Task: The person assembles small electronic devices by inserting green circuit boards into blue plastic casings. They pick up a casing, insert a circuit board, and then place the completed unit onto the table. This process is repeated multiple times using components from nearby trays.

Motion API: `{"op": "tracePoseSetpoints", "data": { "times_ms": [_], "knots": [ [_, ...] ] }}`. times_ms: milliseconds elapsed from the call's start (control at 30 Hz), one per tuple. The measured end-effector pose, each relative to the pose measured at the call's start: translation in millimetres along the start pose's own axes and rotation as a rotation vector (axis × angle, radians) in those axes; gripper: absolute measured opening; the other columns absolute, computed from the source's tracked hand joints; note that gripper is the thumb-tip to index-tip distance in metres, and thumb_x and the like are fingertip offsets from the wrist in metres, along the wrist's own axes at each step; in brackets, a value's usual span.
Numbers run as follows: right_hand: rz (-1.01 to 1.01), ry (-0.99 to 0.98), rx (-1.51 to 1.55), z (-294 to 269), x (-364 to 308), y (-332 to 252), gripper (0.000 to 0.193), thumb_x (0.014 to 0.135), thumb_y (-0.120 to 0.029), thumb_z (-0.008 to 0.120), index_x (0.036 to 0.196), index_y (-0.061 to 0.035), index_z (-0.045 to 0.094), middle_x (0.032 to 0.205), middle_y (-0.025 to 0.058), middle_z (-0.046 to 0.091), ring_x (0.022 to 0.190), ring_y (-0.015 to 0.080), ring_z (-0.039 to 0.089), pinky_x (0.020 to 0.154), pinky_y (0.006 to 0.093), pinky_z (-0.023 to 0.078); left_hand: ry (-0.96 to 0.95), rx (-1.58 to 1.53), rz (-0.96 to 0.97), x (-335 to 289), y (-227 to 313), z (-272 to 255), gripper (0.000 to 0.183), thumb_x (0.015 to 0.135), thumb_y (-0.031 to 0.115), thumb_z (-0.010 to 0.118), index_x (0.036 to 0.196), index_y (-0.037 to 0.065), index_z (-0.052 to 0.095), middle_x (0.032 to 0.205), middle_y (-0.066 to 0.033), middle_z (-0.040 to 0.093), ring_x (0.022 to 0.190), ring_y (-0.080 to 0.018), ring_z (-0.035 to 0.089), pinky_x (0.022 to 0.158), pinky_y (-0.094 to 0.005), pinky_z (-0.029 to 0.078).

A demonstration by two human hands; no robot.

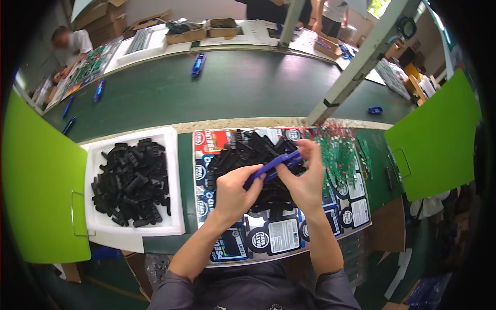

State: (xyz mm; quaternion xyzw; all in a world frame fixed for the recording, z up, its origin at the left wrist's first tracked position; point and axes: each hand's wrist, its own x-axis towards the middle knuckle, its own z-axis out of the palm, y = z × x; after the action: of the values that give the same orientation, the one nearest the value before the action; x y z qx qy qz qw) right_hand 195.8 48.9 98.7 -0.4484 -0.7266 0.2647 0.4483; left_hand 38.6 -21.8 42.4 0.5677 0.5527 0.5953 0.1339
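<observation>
A blue casing (272, 164) is held by the left hand (233, 191) and right hand (307, 182). Its long axis is slanted forward-right.

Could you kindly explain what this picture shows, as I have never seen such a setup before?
Of course. There is no robot here: you see a person's own bare left hand and right hand. The one picture comes from a wide fisheye camera worn on the head and looking down, so straight edges look bent.

Both hands hold a blue plastic part between them. Beneath it, a pile of small black pieces lies on a printed sheet, with green circuit boards to the right. On the left, a white tray holds more black pieces.

Farther back, a long dark green surface carries several other blue parts.
</observation>
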Motion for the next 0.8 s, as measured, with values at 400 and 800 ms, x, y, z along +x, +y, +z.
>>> {"op": "tracePoseSetpoints", "data": {
  "times_ms": [400,800],
  "knots": [
    [0.009,0.088,-0.280,-69.3,25.0,99.2,0.019,0.094,-0.016,0.077,0.106,-0.0021,0.074,0.086,0.0115,0.072,0.076,0.0213,0.071,0.070,0.0388,0.054,-0.030,-0.219,-0.377,-1.4,4.1,0.6,0.017,0.095,0.001,0.075,0.111,-0.006,0.076,0.083,-0.0074,0.077,0.074,-0.0072,0.068,0.066,-0.0241,0.052],
    [0.075,-0.221,-0.668,-64.7,57.3,109.6,0.041,0.088,-0.016,0.083,0.123,0.0007,0.071,0.115,0.0228,0.068,0.102,0.0406,0.070,0.089,0.0502,0.056,-0.026,-0.197,-0.368,-3.2,-7.6,-2.1,0.017,0.096,0.002,0.075,0.111,-0.006,0.075,0.085,-0.0078,0.077,0.077,-0.0070,0.068,0.069,-0.0245,0.054]
  ]
}}
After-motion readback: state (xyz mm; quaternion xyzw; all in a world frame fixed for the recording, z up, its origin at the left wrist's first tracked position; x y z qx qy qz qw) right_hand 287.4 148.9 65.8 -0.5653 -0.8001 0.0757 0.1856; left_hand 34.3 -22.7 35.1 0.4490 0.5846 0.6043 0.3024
